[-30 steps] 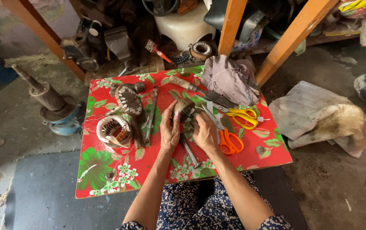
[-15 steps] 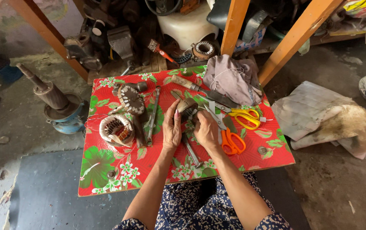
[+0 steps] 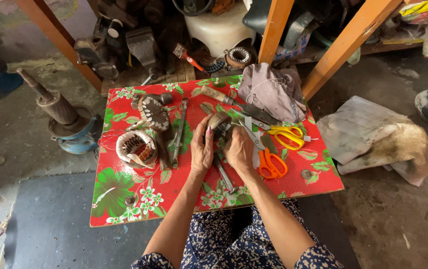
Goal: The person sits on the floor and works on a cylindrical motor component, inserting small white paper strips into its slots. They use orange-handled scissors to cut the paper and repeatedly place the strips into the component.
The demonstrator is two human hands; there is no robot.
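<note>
Both hands meet over the middle of a low table with a red flowered cover [image 3: 124, 199]. My left hand [image 3: 202, 149] and my right hand [image 3: 238, 148] grip a small round brown motor part [image 3: 220, 121] between them, held just above the cover. A metal rod or tool [image 3: 224, 175] lies on the cover under my wrists. Orange-handled scissors [image 3: 271, 163] lie right beside my right hand, and yellow-handled scissors [image 3: 287, 134] lie just beyond them.
A wound stator ring [image 3: 135, 148], a toothed rotor [image 3: 154, 112] and a long wrench [image 3: 179, 130] lie on the table's left half. A grey cloth [image 3: 271, 89] sits at the back right. Orange wooden legs [image 3: 348, 40], a blue motor with a shaft [image 3: 64, 119] and a crumpled sack [image 3: 378, 139] surround the table.
The view has shifted slightly. Both hands stay on the motor part with only small finger movements.
</note>
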